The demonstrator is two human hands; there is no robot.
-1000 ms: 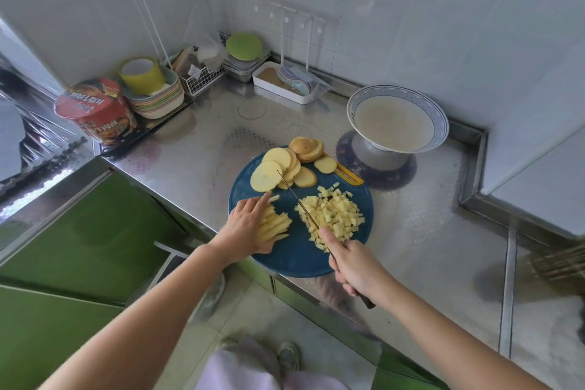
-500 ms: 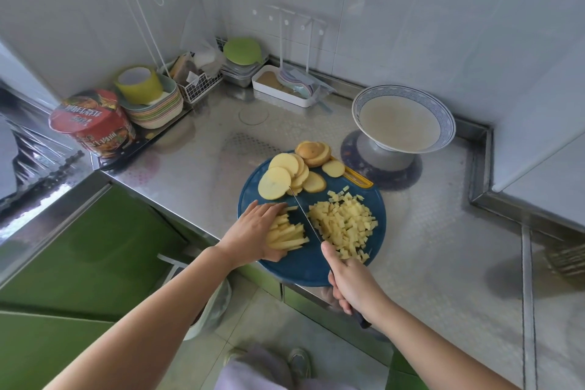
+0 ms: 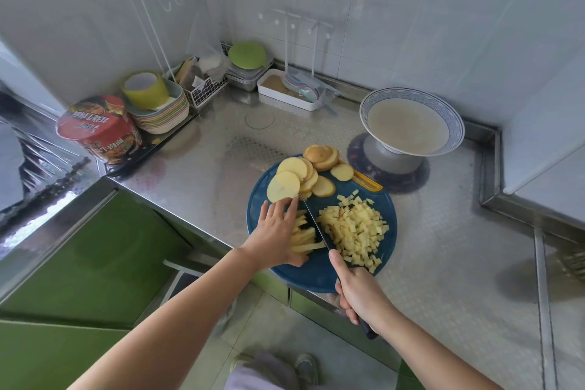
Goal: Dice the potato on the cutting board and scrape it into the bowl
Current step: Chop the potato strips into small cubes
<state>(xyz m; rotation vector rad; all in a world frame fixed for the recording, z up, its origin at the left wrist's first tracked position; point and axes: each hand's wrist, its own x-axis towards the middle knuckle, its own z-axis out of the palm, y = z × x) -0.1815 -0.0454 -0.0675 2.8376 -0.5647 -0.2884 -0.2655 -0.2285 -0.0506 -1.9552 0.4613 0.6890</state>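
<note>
A round blue cutting board (image 3: pixel 311 274) lies at the front edge of the steel counter. On its far side are overlapping potato slices (image 3: pixel 291 179). A pile of diced potato (image 3: pixel 356 229) covers its right half. My left hand (image 3: pixel 275 233) presses down on a bundle of potato strips (image 3: pixel 304 239). My right hand (image 3: pixel 361 293) grips the handle of a knife (image 3: pixel 313 223), its blade lying between the strips and the dice. A blue-rimmed bowl (image 3: pixel 411 95) with pale cloudy liquid stands behind the board to the right.
At the back left stand an instant-noodle tub (image 3: pixel 99 128), a stack of plates (image 3: pixel 160 115) with a yellow cup, a wire basket (image 3: pixel 202 85), a green lid (image 3: pixel 248 54) and a white tray (image 3: pixel 286 95). The counter steps down at right (image 3: pixel 489 168).
My left hand has slid back along the strips while the knife keeps chopping them beside it. The dice pile has grown a little. The view has shifted slightly left.
</note>
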